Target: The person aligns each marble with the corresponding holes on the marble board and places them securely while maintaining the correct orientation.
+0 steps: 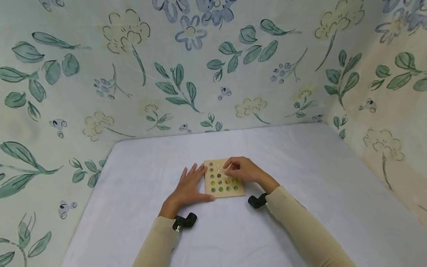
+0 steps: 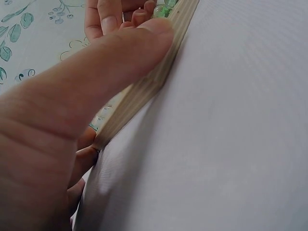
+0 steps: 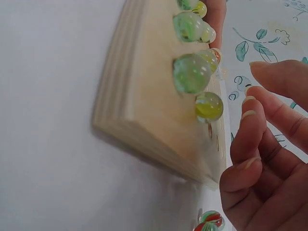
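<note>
A square wooden board (image 1: 230,193) lies on the white table, with rows of green, yellow and darker glass marbles (image 1: 221,189) in its hollows. My left hand (image 1: 191,187) lies spread at the board's left side, its thumb touching the near edge and its fingers along the left edge. Over the board's upper right part is my right hand (image 1: 245,169), fingers bent. The right wrist view shows a gap between its thumb and index finger, with no marble visible between them. A yellow marble (image 3: 209,107) sits on the board below that hand.
Red and green marbles (image 3: 210,220) lie past the board's edge in the right wrist view, hidden by my right hand in the head view. The white table (image 1: 150,159) meets a floral cloth (image 1: 186,66) at its back. Each wrist carries a black camera (image 1: 185,221).
</note>
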Demonstrator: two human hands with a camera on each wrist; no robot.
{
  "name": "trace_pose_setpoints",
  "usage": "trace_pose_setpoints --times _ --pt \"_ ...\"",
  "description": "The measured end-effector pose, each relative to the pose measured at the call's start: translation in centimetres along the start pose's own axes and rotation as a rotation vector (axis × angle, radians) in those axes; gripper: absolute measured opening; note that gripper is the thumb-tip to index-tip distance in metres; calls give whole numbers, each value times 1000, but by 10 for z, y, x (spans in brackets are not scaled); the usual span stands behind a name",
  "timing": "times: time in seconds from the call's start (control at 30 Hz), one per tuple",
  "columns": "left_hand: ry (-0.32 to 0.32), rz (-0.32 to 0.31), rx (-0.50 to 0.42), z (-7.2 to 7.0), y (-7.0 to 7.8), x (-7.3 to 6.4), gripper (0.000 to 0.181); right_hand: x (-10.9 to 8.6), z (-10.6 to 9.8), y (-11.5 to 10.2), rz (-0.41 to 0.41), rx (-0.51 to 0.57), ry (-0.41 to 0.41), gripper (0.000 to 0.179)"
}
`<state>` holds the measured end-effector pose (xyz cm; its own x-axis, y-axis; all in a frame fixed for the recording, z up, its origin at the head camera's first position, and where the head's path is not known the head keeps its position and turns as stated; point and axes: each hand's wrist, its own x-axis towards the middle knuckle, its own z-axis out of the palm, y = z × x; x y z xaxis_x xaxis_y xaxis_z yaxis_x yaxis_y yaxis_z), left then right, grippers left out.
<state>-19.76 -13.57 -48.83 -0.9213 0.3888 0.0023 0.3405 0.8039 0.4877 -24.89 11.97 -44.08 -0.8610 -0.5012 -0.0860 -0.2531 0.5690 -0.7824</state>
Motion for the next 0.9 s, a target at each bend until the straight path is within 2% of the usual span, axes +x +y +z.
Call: trace_pose_setpoints --times 0.53,0.73,0.9 --pt "10 -1 -8 -2 -1 4 117 -12 -16 7 33 -34 47 18" --pt "14 -1 -8 0 -1 3 117 -19 -22 14 53 -77 65 17" --pt "11 -7 -12 -1 0 0 117 -21 -23 20 55 -71 61 18"
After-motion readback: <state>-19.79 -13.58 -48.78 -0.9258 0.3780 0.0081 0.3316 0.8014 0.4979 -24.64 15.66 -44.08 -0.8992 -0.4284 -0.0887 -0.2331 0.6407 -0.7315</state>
